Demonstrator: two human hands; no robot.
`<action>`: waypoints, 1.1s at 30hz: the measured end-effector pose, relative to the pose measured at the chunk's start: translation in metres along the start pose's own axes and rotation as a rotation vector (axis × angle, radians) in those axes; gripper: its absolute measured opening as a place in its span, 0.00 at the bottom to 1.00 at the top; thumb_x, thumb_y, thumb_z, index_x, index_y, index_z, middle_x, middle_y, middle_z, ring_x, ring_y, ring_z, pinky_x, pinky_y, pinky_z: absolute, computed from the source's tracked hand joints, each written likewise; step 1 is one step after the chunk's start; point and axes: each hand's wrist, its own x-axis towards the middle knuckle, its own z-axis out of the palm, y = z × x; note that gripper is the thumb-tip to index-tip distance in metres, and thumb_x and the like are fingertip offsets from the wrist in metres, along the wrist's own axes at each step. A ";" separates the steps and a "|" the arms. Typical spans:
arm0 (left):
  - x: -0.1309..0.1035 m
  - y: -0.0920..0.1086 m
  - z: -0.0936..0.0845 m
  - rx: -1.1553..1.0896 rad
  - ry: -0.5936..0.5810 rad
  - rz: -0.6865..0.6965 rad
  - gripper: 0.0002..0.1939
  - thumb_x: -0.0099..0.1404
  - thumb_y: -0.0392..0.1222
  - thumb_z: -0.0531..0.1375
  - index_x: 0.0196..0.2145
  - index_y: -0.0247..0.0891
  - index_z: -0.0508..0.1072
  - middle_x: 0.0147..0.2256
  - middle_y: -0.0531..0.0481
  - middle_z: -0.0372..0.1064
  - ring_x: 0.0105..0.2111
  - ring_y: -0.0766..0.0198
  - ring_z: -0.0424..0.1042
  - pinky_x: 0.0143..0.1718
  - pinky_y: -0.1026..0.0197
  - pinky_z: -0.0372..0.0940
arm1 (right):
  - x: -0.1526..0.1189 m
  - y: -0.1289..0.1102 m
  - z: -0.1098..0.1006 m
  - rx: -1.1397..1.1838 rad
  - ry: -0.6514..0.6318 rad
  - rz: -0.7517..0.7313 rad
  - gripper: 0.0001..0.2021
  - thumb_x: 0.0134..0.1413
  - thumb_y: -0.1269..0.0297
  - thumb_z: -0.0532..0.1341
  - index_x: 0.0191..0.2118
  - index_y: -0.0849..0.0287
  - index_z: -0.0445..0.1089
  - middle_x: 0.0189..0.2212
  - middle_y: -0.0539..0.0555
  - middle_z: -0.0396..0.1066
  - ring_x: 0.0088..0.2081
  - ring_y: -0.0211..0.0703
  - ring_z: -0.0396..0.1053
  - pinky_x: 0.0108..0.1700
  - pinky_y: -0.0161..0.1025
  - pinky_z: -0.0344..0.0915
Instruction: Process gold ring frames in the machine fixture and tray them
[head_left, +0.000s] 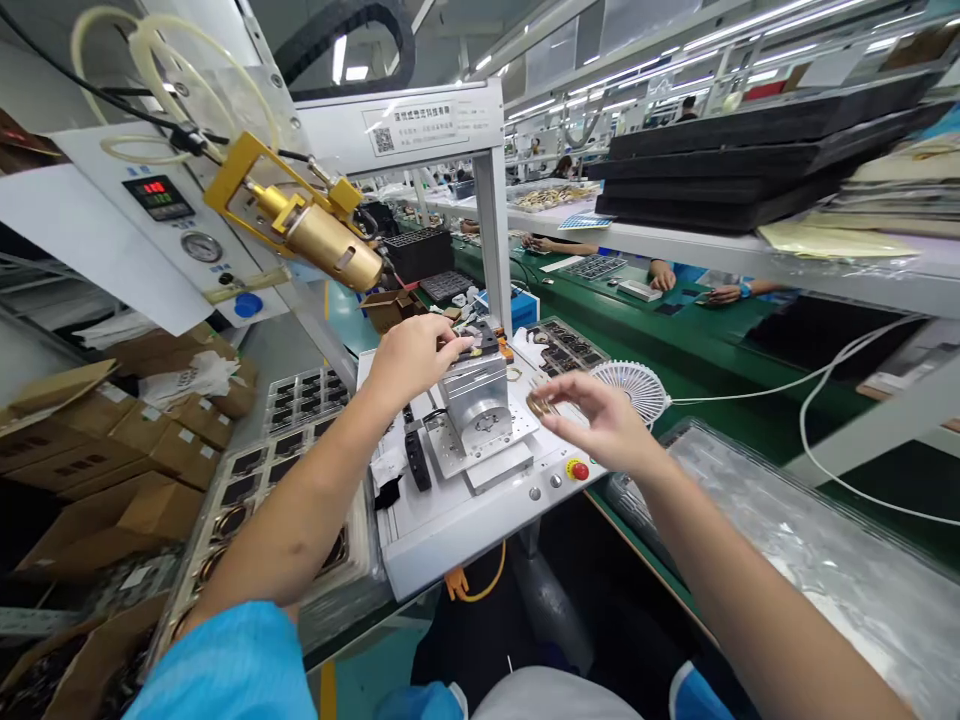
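Note:
My left hand (416,358) reaches over the top of a silver metal fixture (480,400), its thumb and fingers closed at a small dark part (487,340) there. What lies between those fingers is hidden. Just right of the fixture, my right hand (596,420) pinches a small brass-coloured ring-like piece (538,403) between thumb and fingers. The fixture stands on a white machine base (450,530). A gold-coloured cylinder head (334,245) hangs tilted above my left hand. Beside the fixture lies a black block (417,460).
A red button (578,470) sits on the base's front edge. A white fan (630,388) stands behind my right hand. Trays of parts (247,490) are stacked at left, and a clear-covered tray (795,560) lies at right. Co-workers' hands (661,275) show across the green bench.

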 end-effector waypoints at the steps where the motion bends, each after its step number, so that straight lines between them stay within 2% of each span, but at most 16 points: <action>1: 0.005 0.002 -0.002 0.003 -0.075 0.015 0.18 0.71 0.52 0.56 0.34 0.39 0.79 0.49 0.44 0.77 0.51 0.49 0.74 0.51 0.51 0.67 | -0.020 0.010 -0.004 -0.011 -0.003 0.063 0.22 0.52 0.50 0.67 0.47 0.62 0.73 0.46 0.57 0.75 0.48 0.34 0.74 0.55 0.34 0.72; 3: 0.009 0.002 -0.006 -0.024 -0.198 0.106 0.21 0.73 0.52 0.51 0.41 0.40 0.81 0.51 0.44 0.76 0.53 0.48 0.73 0.54 0.50 0.66 | -0.060 0.030 -0.012 -0.030 -0.002 0.214 0.24 0.52 0.47 0.66 0.48 0.60 0.74 0.47 0.56 0.75 0.48 0.34 0.73 0.54 0.34 0.71; 5: 0.009 -0.001 -0.009 -0.062 -0.236 0.170 0.21 0.72 0.48 0.50 0.46 0.40 0.81 0.52 0.45 0.75 0.55 0.50 0.72 0.56 0.51 0.65 | -0.097 0.049 -0.018 -0.010 -0.005 0.382 0.26 0.51 0.43 0.66 0.48 0.60 0.73 0.48 0.56 0.74 0.49 0.36 0.73 0.56 0.35 0.70; 8: 0.008 -0.004 -0.008 -0.106 -0.170 0.106 0.18 0.68 0.47 0.55 0.46 0.39 0.82 0.52 0.46 0.76 0.55 0.50 0.73 0.54 0.54 0.67 | -0.142 0.074 -0.022 0.059 -0.011 0.599 0.32 0.49 0.38 0.65 0.48 0.61 0.71 0.49 0.58 0.73 0.49 0.38 0.72 0.58 0.38 0.70; 10: 0.004 -0.004 -0.002 -0.111 -0.137 0.063 0.18 0.69 0.49 0.55 0.43 0.40 0.82 0.51 0.46 0.77 0.54 0.50 0.74 0.53 0.54 0.68 | -0.163 0.089 -0.020 0.101 -0.027 0.690 0.33 0.48 0.36 0.64 0.49 0.62 0.70 0.48 0.59 0.73 0.48 0.38 0.72 0.58 0.38 0.70; 13: -0.006 -0.005 0.010 -0.059 -0.107 0.131 0.25 0.69 0.57 0.56 0.49 0.35 0.79 0.56 0.41 0.72 0.58 0.48 0.71 0.60 0.50 0.64 | -0.180 0.109 -0.014 0.160 -0.039 0.760 0.35 0.48 0.37 0.65 0.52 0.62 0.66 0.50 0.59 0.71 0.47 0.35 0.71 0.57 0.36 0.70; 16: -0.016 -0.010 0.020 0.010 -0.104 0.222 0.44 0.64 0.69 0.60 0.62 0.29 0.68 0.66 0.35 0.60 0.67 0.44 0.58 0.69 0.45 0.54 | -0.177 0.124 -0.007 0.184 -0.053 0.786 0.40 0.49 0.41 0.64 0.61 0.62 0.59 0.50 0.60 0.71 0.43 0.32 0.70 0.53 0.36 0.71; 17: -0.017 -0.012 0.022 0.026 -0.113 0.237 0.48 0.62 0.72 0.60 0.64 0.28 0.66 0.67 0.34 0.57 0.68 0.44 0.56 0.70 0.44 0.51 | -0.171 0.128 -0.005 0.152 -0.073 0.785 0.42 0.50 0.43 0.63 0.65 0.62 0.55 0.49 0.59 0.71 0.40 0.31 0.69 0.50 0.35 0.70; 19: -0.016 -0.015 0.021 0.028 -0.137 0.251 0.51 0.61 0.76 0.59 0.64 0.28 0.66 0.67 0.33 0.57 0.68 0.43 0.56 0.70 0.44 0.51 | -0.156 0.133 0.000 0.012 -0.133 0.773 0.44 0.54 0.49 0.60 0.72 0.60 0.45 0.46 0.56 0.73 0.35 0.29 0.67 0.46 0.35 0.67; 21: -0.016 -0.016 0.015 -0.016 -0.174 0.244 0.49 0.62 0.77 0.57 0.63 0.30 0.68 0.66 0.33 0.59 0.68 0.44 0.57 0.70 0.43 0.52 | -0.139 0.134 0.006 -0.170 -0.186 0.757 0.46 0.56 0.53 0.58 0.75 0.58 0.37 0.42 0.54 0.74 0.34 0.30 0.67 0.44 0.34 0.64; 24: -0.030 -0.012 0.000 -0.069 -0.173 0.234 0.44 0.68 0.71 0.54 0.68 0.34 0.61 0.70 0.36 0.50 0.71 0.44 0.49 0.71 0.39 0.48 | -0.125 0.130 0.015 -0.401 -0.223 0.746 0.48 0.57 0.55 0.56 0.76 0.57 0.30 0.43 0.55 0.75 0.39 0.37 0.69 0.44 0.34 0.59; 26: -0.057 -0.005 -0.007 -0.068 -0.071 0.266 0.41 0.71 0.64 0.57 0.70 0.35 0.57 0.72 0.36 0.45 0.72 0.45 0.46 0.71 0.39 0.46 | -0.125 0.126 0.020 -0.521 -0.239 0.732 0.46 0.57 0.55 0.54 0.76 0.55 0.31 0.46 0.57 0.75 0.44 0.42 0.71 0.43 0.34 0.57; 28: -0.094 0.004 -0.005 -0.133 0.023 0.301 0.33 0.71 0.56 0.61 0.67 0.41 0.62 0.70 0.41 0.52 0.70 0.49 0.53 0.70 0.44 0.53 | -0.128 0.124 0.023 -0.603 -0.268 0.718 0.44 0.58 0.55 0.52 0.76 0.53 0.32 0.49 0.58 0.74 0.48 0.47 0.72 0.43 0.35 0.56; 30: -0.134 0.013 0.012 -0.312 -0.001 0.359 0.25 0.71 0.49 0.63 0.63 0.46 0.67 0.64 0.46 0.63 0.63 0.56 0.65 0.66 0.51 0.62 | -0.129 0.123 0.024 -0.640 -0.284 0.714 0.44 0.58 0.55 0.52 0.76 0.53 0.33 0.51 0.59 0.73 0.50 0.50 0.72 0.45 0.36 0.58; 32: -0.169 0.021 0.047 -0.549 -0.173 0.359 0.20 0.70 0.45 0.64 0.58 0.47 0.71 0.57 0.48 0.71 0.57 0.59 0.72 0.60 0.57 0.68 | -0.126 0.122 0.023 -0.638 -0.267 0.721 0.44 0.58 0.55 0.52 0.76 0.54 0.32 0.53 0.60 0.73 0.52 0.51 0.72 0.46 0.37 0.60; 33: -0.183 0.026 0.070 -0.634 -0.234 0.280 0.17 0.70 0.44 0.64 0.56 0.47 0.73 0.53 0.48 0.75 0.54 0.59 0.74 0.58 0.58 0.70 | -0.124 0.121 0.021 -0.628 -0.256 0.722 0.44 0.58 0.55 0.53 0.76 0.54 0.33 0.53 0.60 0.72 0.52 0.51 0.72 0.47 0.37 0.60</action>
